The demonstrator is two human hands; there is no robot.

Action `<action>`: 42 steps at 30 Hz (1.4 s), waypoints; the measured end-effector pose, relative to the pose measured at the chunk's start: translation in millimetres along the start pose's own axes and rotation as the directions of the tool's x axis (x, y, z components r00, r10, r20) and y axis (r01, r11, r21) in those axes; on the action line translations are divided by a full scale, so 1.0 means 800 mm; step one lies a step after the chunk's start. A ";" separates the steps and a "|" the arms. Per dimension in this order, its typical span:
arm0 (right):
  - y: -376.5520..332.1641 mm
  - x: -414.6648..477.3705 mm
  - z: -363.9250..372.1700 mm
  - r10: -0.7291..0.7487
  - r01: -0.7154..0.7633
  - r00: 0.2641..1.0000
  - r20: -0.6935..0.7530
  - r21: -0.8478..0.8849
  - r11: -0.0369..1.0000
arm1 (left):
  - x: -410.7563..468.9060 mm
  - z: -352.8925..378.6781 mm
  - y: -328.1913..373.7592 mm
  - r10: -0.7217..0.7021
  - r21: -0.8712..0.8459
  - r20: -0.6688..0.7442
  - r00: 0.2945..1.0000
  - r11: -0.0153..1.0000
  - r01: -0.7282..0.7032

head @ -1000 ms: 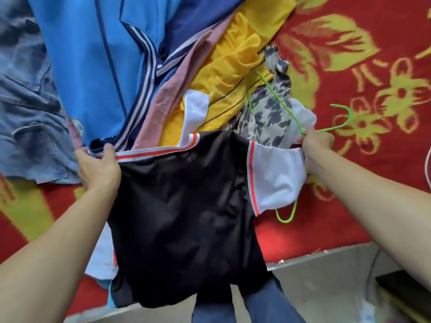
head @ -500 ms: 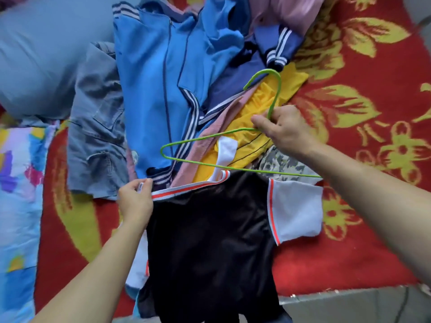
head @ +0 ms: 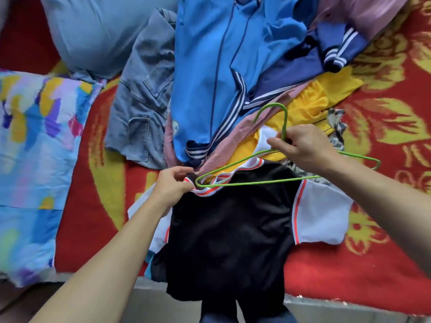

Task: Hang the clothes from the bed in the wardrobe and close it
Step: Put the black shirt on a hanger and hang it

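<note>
Shirt (head: pixel 228 224), soft, light and probably slippery, drapes over the bed's (head: pixel 349 271) near edge, best held at the collar (head: pixel 206 191), which the left hand (head: pixel 170 185) pinches while the right hand (head: pixel 303 148) grips the stiff hanger's (head: pixel 256 182) neck.

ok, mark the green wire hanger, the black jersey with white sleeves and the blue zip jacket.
green wire hanger (head: pixel 256 182): head view, bottom bar.
black jersey with white sleeves (head: pixel 228 229): head view, chest panel.
blue zip jacket (head: pixel 205 66): head view, front panel.

I see a red woven blanket with yellow flowers (head: pixel 349 276), a pale blue pillow (head: pixel 93 31), a multicoloured patterned pillow (head: pixel 30 159), and grey floor (head: pixel 149 304) below.
</note>
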State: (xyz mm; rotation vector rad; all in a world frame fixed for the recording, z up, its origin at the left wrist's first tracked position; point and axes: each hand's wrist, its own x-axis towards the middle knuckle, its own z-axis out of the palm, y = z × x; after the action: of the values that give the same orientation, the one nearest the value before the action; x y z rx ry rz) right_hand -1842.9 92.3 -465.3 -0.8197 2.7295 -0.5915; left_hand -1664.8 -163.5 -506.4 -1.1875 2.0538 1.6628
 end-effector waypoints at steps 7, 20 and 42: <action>0.009 -0.019 -0.013 0.063 -0.057 0.995 -0.078 0.080 0.995 | 0.001 0.001 -0.022 0.169 0.579 0.018 0.985 0.802 -0.149; 0.004 -0.056 0.003 -0.173 0.163 0.984 -0.032 -0.212 0.964 | -0.019 -0.015 -0.040 0.135 0.534 -0.013 0.991 0.839 -0.107; -0.128 -0.020 0.084 -0.077 -0.069 0.968 0.238 0.550 0.833 | -0.021 -0.004 0.013 0.534 0.406 -0.036 0.845 0.781 -0.476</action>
State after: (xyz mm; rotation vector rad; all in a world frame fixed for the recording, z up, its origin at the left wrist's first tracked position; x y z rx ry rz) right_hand -1759.3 2.2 -478.4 -0.6868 2.1430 -1.1268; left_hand -1660.2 -159.0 -487.6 -0.6734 2.8194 1.2705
